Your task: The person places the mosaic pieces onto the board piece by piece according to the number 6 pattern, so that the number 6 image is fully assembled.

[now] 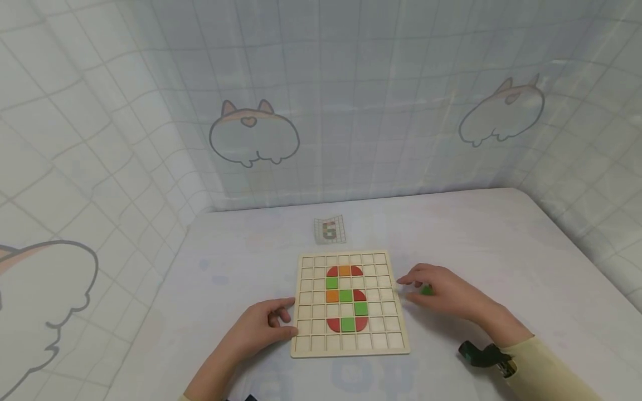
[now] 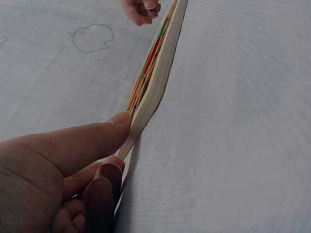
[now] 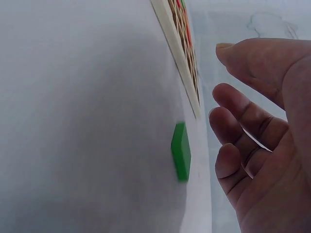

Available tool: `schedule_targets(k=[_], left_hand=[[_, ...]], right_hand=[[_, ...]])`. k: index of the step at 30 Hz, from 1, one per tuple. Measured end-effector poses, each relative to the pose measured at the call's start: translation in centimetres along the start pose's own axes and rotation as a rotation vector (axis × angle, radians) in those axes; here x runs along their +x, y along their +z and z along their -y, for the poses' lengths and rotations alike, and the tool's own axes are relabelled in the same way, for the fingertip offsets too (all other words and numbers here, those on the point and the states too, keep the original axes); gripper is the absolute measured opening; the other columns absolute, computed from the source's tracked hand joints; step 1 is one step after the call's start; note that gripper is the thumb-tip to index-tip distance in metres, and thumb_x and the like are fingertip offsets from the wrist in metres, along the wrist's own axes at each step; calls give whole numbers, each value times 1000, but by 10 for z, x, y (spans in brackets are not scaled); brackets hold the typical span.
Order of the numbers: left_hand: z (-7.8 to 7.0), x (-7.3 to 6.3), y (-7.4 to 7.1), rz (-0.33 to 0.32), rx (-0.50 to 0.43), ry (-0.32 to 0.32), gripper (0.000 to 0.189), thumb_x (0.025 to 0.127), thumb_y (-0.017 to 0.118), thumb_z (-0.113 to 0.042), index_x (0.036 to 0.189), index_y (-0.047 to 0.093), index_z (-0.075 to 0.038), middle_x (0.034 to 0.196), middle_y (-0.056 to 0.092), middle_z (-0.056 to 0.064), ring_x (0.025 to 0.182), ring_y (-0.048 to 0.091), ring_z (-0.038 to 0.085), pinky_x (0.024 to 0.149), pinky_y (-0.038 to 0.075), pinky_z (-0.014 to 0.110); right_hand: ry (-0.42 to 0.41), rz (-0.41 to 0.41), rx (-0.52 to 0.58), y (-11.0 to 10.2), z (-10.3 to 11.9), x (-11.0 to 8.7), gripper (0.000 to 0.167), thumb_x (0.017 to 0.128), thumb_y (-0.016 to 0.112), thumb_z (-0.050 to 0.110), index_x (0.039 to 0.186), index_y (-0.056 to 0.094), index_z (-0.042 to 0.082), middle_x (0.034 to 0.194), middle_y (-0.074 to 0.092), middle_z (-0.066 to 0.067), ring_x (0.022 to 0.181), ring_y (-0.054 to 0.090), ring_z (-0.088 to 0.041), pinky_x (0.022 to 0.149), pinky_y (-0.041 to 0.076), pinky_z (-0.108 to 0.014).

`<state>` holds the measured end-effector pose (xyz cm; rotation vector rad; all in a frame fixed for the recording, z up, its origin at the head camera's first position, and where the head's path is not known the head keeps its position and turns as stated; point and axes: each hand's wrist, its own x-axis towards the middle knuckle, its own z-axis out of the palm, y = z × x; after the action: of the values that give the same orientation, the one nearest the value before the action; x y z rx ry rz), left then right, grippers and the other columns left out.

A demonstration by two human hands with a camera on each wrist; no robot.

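A pale wooden grid board [image 1: 349,344] lies flat, with red, orange and green tiles set in its middle squares and forming a shape like a 5 or an S. My left hand [image 1: 263,326] touches the board's left edge with thumb and index finger; in the left wrist view the thumb [image 2: 92,141] meets the wooden rim. Beyond the right edge hovers my right hand [image 1: 443,292], fingers loosely bent and holding nothing. Partly hidden by that hand, a loose green tile [image 1: 427,290] rests on the table, apart from the fingers in the right wrist view [image 3: 181,153].
Behind the board lies a small clear card [image 1: 330,229] printed with a grid and a coloured figure. White cloth [image 1: 501,245] covers the table. Grid-patterned curtains [image 1: 376,111] with animal drawings hang at the back and both sides. A black wrist device [image 1: 481,355] sits at the right cuff.
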<state>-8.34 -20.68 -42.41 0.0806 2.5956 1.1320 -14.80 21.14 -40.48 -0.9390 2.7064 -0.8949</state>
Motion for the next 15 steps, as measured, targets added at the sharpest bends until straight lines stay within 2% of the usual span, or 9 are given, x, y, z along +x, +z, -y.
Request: schedule_targets(k=[7,15], left_hand=[[1,1,-1,4,11,-3,68,73,87,-40,133,64,-16,90,62,-8,70,54,15,59,43,27],[1,1,0,7,-3,-1,68,73,87,-38,132,65,-15,89,62,-7,70,53,16,58,43,28]], right_hand=[[19,-80,-6,-5,-15,-18,32,86,79,17,118,72,19,107,63,11,88,59,-8,71,49,-30],[45,-93,-28,-6,-27,-24,32,83,81,18,115,73,19,106,62,11,90,56,-9,77,49,-32]])
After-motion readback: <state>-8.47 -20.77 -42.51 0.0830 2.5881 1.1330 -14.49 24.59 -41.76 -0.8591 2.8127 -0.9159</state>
